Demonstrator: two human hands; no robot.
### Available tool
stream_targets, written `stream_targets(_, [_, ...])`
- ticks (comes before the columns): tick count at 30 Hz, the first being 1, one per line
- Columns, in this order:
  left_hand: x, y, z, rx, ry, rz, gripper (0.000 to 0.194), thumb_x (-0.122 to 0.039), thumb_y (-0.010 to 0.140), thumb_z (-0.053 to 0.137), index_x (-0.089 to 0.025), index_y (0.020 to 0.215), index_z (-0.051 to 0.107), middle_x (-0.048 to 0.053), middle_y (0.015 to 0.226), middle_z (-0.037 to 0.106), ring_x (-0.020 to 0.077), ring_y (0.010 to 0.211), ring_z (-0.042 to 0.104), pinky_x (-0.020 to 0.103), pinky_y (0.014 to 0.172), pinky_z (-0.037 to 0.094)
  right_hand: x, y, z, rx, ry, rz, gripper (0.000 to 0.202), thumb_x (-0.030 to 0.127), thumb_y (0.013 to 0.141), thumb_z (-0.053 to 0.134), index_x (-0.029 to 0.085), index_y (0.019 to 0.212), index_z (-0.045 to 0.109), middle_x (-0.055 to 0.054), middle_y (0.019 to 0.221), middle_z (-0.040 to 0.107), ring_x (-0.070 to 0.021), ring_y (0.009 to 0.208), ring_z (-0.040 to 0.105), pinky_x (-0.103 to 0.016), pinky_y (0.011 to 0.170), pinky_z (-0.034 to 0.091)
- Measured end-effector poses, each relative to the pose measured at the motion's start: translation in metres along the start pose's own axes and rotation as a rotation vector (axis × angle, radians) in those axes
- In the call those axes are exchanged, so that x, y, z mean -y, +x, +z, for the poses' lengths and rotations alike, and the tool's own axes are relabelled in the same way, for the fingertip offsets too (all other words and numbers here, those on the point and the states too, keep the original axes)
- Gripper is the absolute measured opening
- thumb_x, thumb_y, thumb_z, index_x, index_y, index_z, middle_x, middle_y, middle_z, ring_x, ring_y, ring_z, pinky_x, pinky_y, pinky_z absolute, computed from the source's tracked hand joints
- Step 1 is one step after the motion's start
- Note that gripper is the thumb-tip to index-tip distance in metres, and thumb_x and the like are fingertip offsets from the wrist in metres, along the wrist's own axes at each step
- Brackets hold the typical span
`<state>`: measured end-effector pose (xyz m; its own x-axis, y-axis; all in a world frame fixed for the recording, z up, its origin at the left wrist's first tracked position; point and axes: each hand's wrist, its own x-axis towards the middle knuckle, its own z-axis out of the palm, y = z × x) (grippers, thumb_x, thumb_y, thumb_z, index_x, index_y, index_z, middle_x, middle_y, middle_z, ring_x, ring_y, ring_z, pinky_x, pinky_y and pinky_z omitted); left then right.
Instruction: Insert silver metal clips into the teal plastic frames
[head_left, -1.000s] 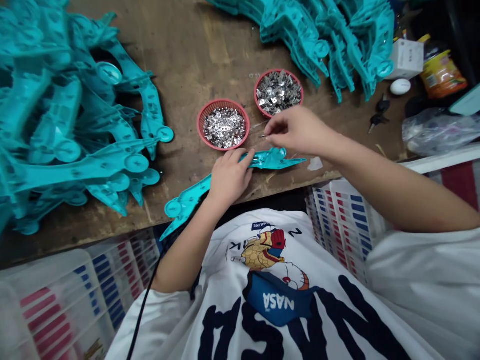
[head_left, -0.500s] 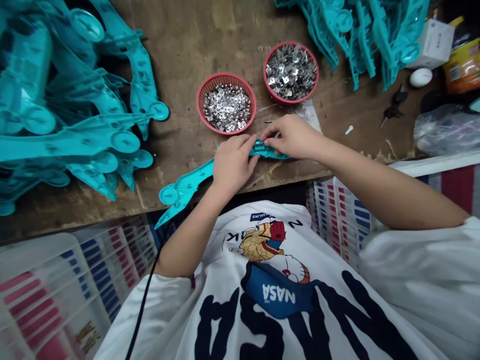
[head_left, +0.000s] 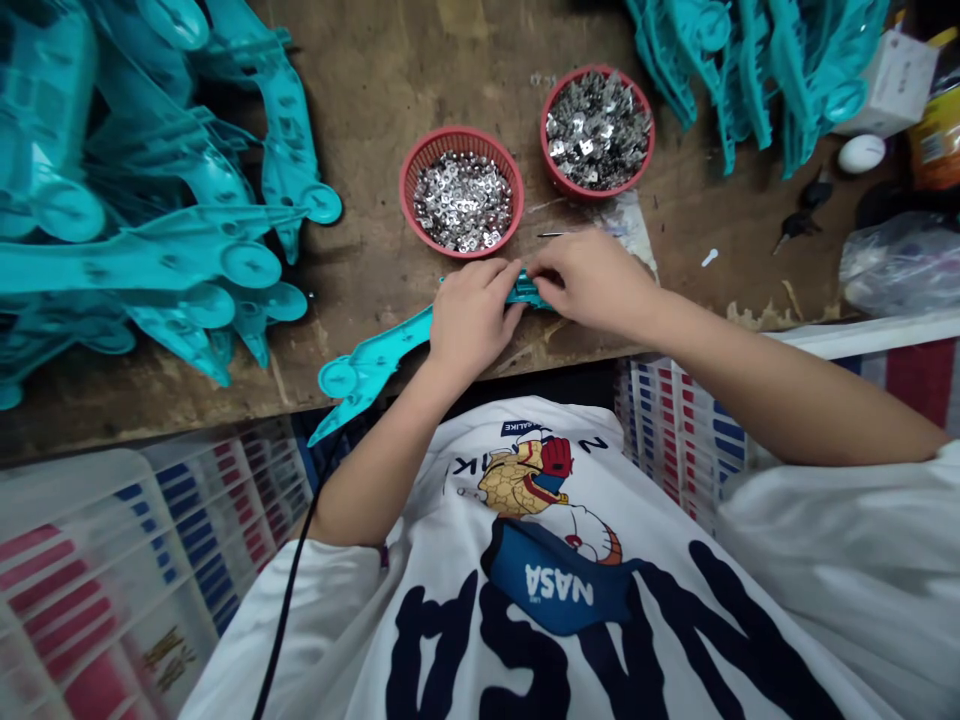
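Note:
A long teal plastic part [head_left: 386, 350] lies slanted along the table's near edge, its forked end to the left. My left hand [head_left: 474, 312] is wrapped over its middle. My right hand [head_left: 589, 280] pinches at the part's right section, thumb and fingertips close together; whether a small piece is between them is too small to tell. Between the two hands a raised teal detail of the part shows. Just beyond them stand a red basket of small shiny metal pieces [head_left: 461, 190] and a red basket of metal clips [head_left: 598, 132].
Teal parts [head_left: 142, 250] are piled at the left, and more teal parts [head_left: 757, 70] lie at the top right. Near the right edge are a white box [head_left: 892, 85], a white egg-like object [head_left: 862, 154], keys [head_left: 799, 225] and a plastic bag [head_left: 900, 265]. Plastic crates [head_left: 187, 530] stand below the table.
The view has shifted slightly. My right hand has turned a little and its fingers now cover more of the part's right end. My left hand keeps its place on the part.

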<state>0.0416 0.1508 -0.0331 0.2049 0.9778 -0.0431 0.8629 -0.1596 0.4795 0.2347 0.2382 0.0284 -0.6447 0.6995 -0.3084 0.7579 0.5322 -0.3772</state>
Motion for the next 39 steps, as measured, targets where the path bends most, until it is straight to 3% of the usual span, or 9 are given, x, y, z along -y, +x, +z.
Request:
stream_targets(6, [-0.001,-0.001,0.0,-0.004,0.01,0.0,0.054,-0.028,0.11,0.065,-0.02,0.163,0.07,0.018,0.159,0.075,0.0395,0.147,0.068,0.055,0.121,0.055,0.016,-0.006,0.004,0.003,-0.151,0.032,0.03,0.018,0.113,0.059,0.012,0.128,0.083,-0.019,0.123,0.085,-0.0367,0.112,0.078,-0.043,0.094,0.054])
stream_targets(10, [-0.003,-0.001,-0.003,0.017,0.002,0.0,0.055,-0.025,0.11,0.065,-0.017,0.165,0.068,0.019,0.161,0.074,0.0401,0.146,0.068,0.056,0.119,0.056,0.019,-0.011,0.009,0.051,-0.236,-0.032,0.034,0.013,0.114,0.053,0.009,0.13,0.083,-0.022,0.126,0.083,-0.0365,0.113,0.077,-0.042,0.091,0.052])
stream_targets(14, [-0.003,-0.001,-0.006,0.045,-0.012,0.01,0.054,-0.024,0.111,0.064,-0.015,0.164,0.069,0.02,0.159,0.075,0.0405,0.147,0.068,0.056,0.117,0.057,0.014,-0.01,-0.001,0.037,-0.199,-0.109,0.035,0.021,0.115,0.056,0.014,0.135,0.085,-0.018,0.126,0.082,-0.0355,0.114,0.075,-0.043,0.095,0.053])
stream_targets(20, [-0.003,-0.001,-0.005,0.031,0.005,0.027,0.054,-0.024,0.112,0.064,-0.014,0.165,0.068,0.02,0.163,0.073,0.042,0.147,0.068,0.057,0.116,0.057,0.027,0.053,-0.029,-0.067,-0.219,-0.099,0.046,0.025,0.12,0.044,0.021,0.14,0.086,-0.017,0.14,0.08,-0.0376,0.13,0.072,-0.05,0.105,0.055])
stream_targets(24, [-0.003,-0.002,-0.004,0.023,0.011,0.039,0.056,-0.025,0.112,0.066,-0.014,0.167,0.067,0.019,0.164,0.073,0.0414,0.148,0.068,0.055,0.117,0.056,0.038,0.105,-0.021,-0.031,-0.311,-0.132,0.05,0.015,0.119,0.041,0.015,0.15,0.08,-0.018,0.155,0.073,-0.0353,0.139,0.066,-0.047,0.112,0.051])
stream_targets(27, [-0.003,-0.004,-0.003,0.002,0.007,0.05,0.054,-0.024,0.112,0.066,-0.013,0.164,0.069,0.02,0.161,0.075,0.0408,0.146,0.068,0.055,0.117,0.056,0.032,0.124,-0.012,-0.026,-0.298,-0.135,0.045,0.019,0.122,0.042,0.01,0.141,0.082,-0.02,0.151,0.074,-0.0333,0.131,0.065,-0.046,0.111,0.049])
stream_targets(31, [-0.002,-0.004,-0.001,-0.015,-0.004,0.056,0.052,-0.025,0.112,0.064,-0.014,0.162,0.07,0.021,0.157,0.076,0.0409,0.144,0.069,0.056,0.114,0.056,0.017,0.123,-0.013,-0.05,-0.172,-0.157,0.038,0.024,0.122,0.051,0.013,0.132,0.085,-0.015,0.144,0.079,-0.027,0.123,0.065,-0.042,0.111,0.049])
stream_targets(35, [0.0,-0.004,0.0,-0.014,-0.011,0.061,0.053,-0.025,0.111,0.064,-0.014,0.162,0.07,0.022,0.158,0.076,0.0415,0.144,0.069,0.056,0.114,0.056,0.009,0.108,-0.023,-0.13,0.052,-0.148,0.035,0.018,0.117,0.056,0.014,0.139,0.082,-0.012,0.145,0.081,-0.0245,0.129,0.069,-0.037,0.118,0.049])
stream_targets(39, [0.001,-0.003,0.0,-0.016,-0.008,0.048,0.054,-0.025,0.11,0.065,-0.015,0.162,0.071,0.022,0.158,0.076,0.0419,0.143,0.07,0.055,0.113,0.057,0.005,0.087,-0.028,-0.119,0.342,-0.009,0.029,0.015,0.11,0.06,0.019,0.13,0.08,-0.008,0.126,0.085,-0.0224,0.115,0.076,-0.035,0.107,0.059])
